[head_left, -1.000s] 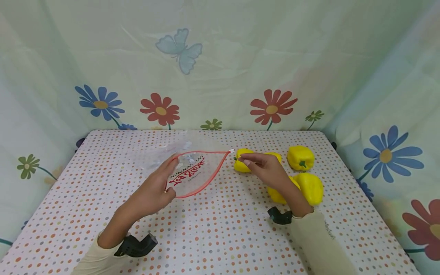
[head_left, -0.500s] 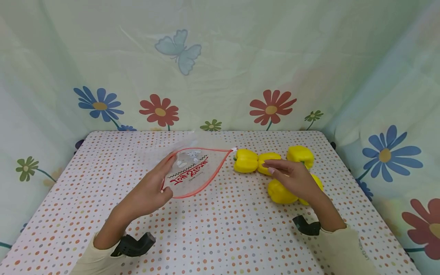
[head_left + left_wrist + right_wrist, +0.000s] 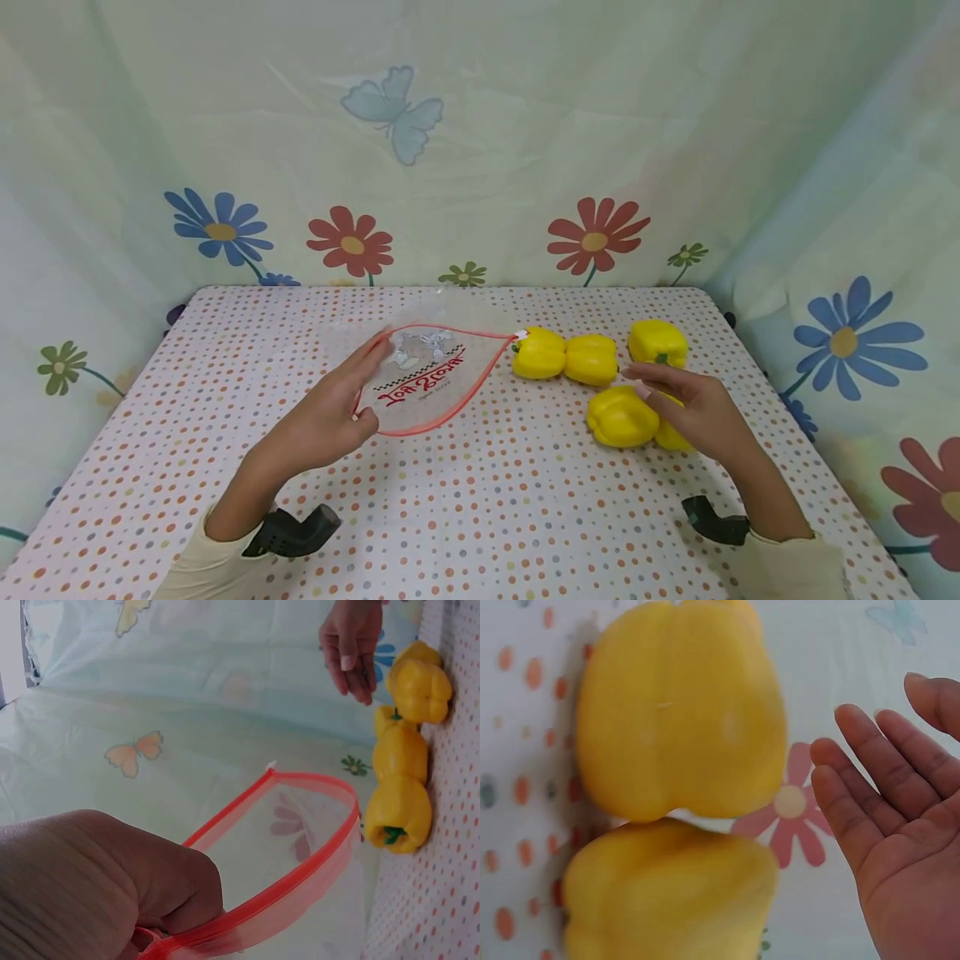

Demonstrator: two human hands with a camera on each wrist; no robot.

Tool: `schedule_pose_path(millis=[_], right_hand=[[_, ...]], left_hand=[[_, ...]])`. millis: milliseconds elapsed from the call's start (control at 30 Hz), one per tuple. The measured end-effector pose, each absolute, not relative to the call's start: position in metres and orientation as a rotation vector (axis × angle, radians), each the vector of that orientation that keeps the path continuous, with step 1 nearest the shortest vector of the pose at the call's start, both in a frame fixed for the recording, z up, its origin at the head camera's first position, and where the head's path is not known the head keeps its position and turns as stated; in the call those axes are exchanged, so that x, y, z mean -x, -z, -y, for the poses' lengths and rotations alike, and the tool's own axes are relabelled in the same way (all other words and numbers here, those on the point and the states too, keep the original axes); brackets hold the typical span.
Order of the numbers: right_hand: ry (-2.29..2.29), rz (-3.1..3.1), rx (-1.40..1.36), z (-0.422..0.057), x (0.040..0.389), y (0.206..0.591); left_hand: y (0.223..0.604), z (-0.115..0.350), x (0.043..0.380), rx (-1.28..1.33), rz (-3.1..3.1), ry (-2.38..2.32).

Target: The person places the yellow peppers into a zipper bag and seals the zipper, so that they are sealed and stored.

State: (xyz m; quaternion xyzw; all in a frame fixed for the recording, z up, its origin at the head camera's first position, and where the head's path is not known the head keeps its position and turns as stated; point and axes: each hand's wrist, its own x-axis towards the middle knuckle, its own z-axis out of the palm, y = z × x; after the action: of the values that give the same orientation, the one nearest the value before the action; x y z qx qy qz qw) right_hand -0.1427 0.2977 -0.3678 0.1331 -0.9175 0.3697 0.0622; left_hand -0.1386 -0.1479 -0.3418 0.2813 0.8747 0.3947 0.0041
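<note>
My left hand [image 3: 322,421] grips the near left edge of a clear plastic zipper bag [image 3: 420,404] with a red rim and red lettering. The bag's mouth gapes in the left wrist view, with the thumb curled over the red rim [image 3: 300,876]. My right hand [image 3: 705,412] hovers above the yellow bell peppers at the right, fingers extended and holding nothing; its palm shows in the right wrist view. It partly covers one bell pepper [image 3: 675,435], beside another bell pepper [image 3: 621,417]. Two more, a left pepper [image 3: 538,354] and a right pepper [image 3: 591,360], lie end to end.
Another yellow bell pepper [image 3: 657,340] lies at the back right, beyond my right hand. A dotted cloth [image 3: 480,517] covers the table. A flowered curtain [image 3: 480,167] hangs behind and at both sides.
My right hand has moved right and toward me, from the leftmost pepper to over the near right ones, uncovering the two peppers in the row. My left hand keeps its grip on the bag.
</note>
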Motion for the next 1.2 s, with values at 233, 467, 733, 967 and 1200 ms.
schedule_pose_path(millis=[233,467,733,967,1200], right_hand=[[-1.213,2.817,-0.349,-0.307,0.139,0.384],[-1.256,2.815,-0.448,-0.309,0.137,0.389],[-1.268,2.809,-0.539,-0.308,0.136,0.393],[-1.207,2.872,-0.452,-0.302,0.139,0.391],[-1.192,2.954,-0.297,-0.291,0.141,0.392]], left_hand=[[0.339,0.150,0.141,-0.878,-2.740,-1.211],[0.338,0.152,0.144,-0.904,-2.707,-1.256],[0.337,0.149,0.145,-0.930,-2.657,-1.302],[0.335,0.150,0.145,-0.937,-2.651,-1.297],[0.334,0.148,0.145,-0.975,-2.642,-1.293]])
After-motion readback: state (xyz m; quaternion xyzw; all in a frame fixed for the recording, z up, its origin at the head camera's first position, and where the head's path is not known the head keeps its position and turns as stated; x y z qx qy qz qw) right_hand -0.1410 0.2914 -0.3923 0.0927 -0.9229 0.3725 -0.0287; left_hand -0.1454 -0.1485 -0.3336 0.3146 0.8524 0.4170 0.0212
